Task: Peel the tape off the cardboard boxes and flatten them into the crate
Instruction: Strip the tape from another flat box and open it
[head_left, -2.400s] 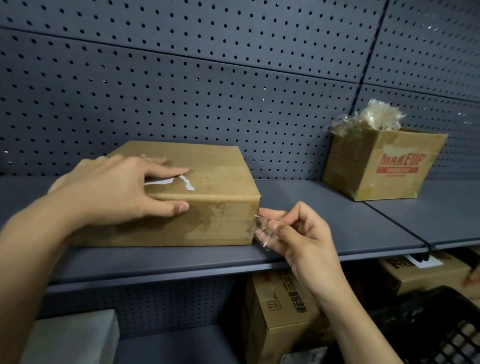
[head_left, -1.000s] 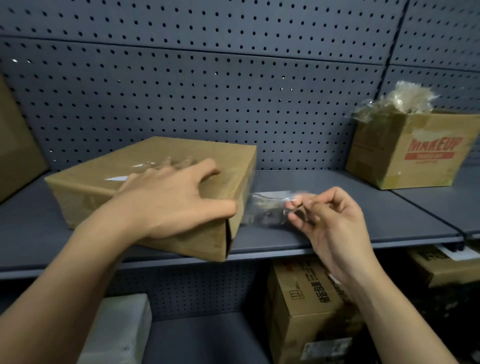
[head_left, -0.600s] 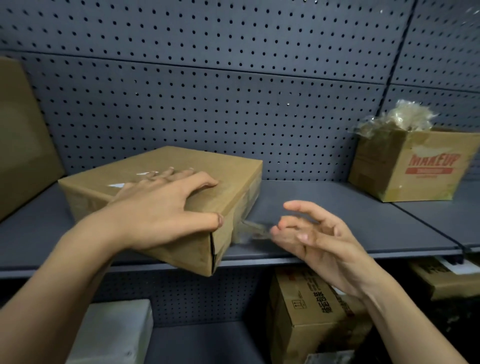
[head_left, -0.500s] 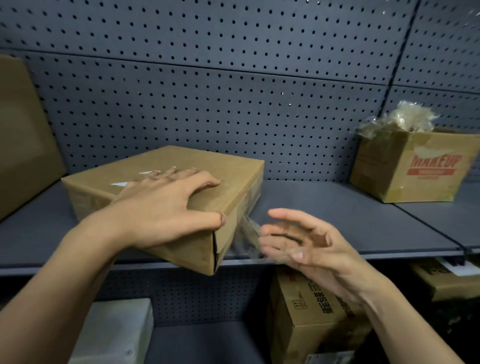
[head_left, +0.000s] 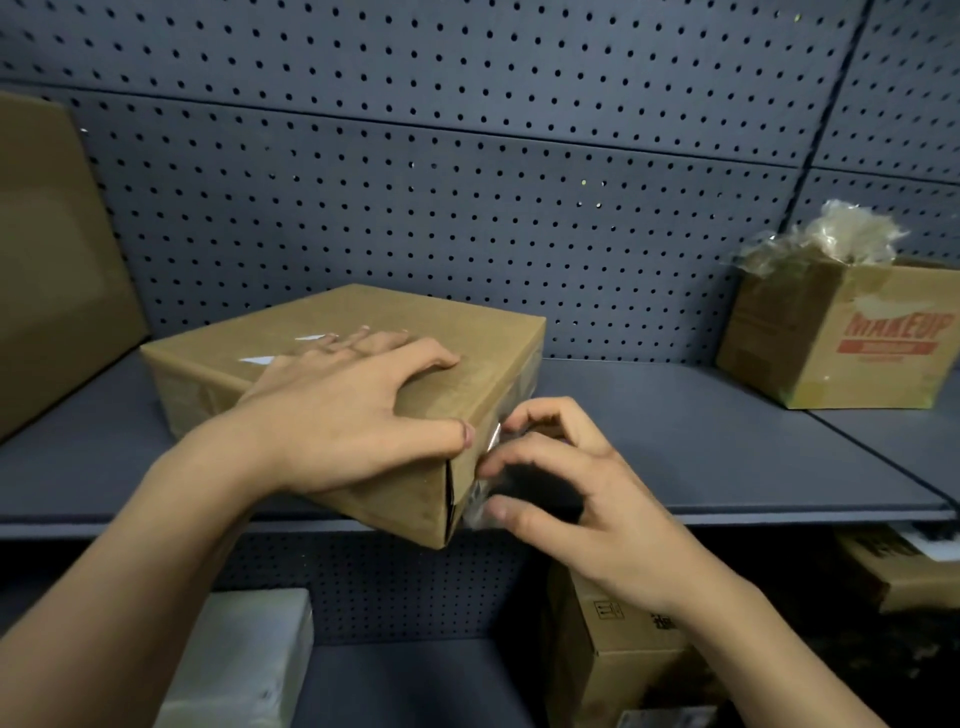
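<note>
A flat brown cardboard box lies turned on the grey shelf, its near corner sticking out over the shelf's front edge. My left hand presses down on the box's top, fingers spread and thumb along the near edge. At that corner my right hand has its fingers curled, with thumb and forefinger pinching a crumpled strip of clear tape still stuck to the box's right side.
At the right of the shelf stands an open "MAKEUP" box with a wad of used tape on top. A large cardboard box leans at the far left. Below are a brown carton and a white box.
The box was turned so its corner overhangs the shelf. My right hand pulled tape out, opened, then came back to the corner and closed on the tape.
</note>
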